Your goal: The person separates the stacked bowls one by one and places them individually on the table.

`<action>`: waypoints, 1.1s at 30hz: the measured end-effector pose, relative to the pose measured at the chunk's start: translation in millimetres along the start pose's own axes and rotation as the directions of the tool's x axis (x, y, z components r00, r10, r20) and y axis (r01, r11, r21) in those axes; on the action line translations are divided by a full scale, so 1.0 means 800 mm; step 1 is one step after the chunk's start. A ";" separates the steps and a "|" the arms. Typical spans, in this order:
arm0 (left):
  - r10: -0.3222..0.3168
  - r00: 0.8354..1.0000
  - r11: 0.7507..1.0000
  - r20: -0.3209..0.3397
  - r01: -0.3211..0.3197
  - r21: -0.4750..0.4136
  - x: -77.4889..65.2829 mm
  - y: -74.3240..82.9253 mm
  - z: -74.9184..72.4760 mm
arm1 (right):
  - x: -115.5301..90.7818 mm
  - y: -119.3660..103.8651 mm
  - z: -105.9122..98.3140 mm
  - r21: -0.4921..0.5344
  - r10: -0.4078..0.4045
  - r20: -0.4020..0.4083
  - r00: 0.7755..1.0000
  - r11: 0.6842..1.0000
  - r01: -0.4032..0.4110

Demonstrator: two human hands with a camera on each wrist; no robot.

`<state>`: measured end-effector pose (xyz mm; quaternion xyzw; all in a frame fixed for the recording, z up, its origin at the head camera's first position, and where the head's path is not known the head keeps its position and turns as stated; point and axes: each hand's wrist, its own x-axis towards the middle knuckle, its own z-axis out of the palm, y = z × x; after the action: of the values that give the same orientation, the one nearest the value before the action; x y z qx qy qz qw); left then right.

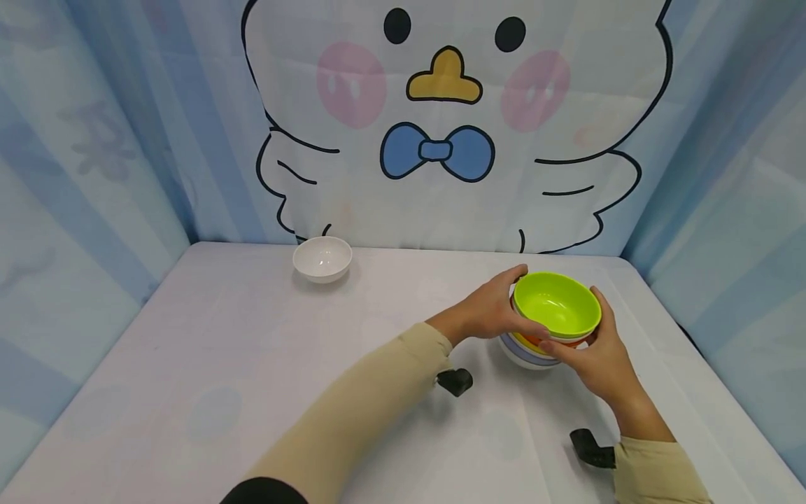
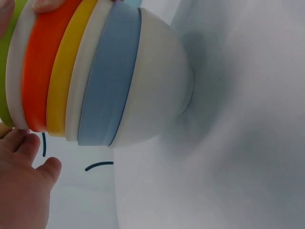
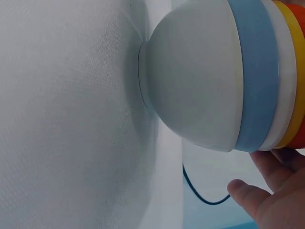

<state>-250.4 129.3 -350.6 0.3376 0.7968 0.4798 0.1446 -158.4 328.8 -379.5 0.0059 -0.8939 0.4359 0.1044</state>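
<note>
Head view: one white table (image 1: 252, 385) is spanning the foreground. Right side, I'm counting one stack of seven bowls (image 1: 557, 304) standing: green, white, orange, yellow, white, blue, white, top down. Two hands are clamping its upper part: left hand (image 1: 494, 308) its left, right hand (image 1: 598, 357) its right. One lone white bowl (image 1: 322, 260) is sitting back left.

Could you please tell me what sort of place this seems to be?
Probably a small staged booth for tabletop work: a cartoon bird backdrop hangs behind the white table, and light-blue patterned hangings close in both sides.
</note>
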 end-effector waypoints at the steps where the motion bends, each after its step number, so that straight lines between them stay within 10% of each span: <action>1: -0.006 1.000 1.000 0.000 0.006 -0.001 0.001 0.000 0.000 | 0.000 0.000 0.000 0.001 0.002 0.002 1.000 1.000 -0.002; 33: 0.050 0.998 0.995 0.023 -0.047 -0.093 0.006 -0.002 0.014 | -0.003 -0.001 0.001 -0.017 -0.027 -0.014 1.000 1.000 0.026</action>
<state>-248.2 139.3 -356.7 0.3559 0.7634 0.5152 0.1584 -155.8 327.0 -379.8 0.0138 -0.8965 0.4272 0.1166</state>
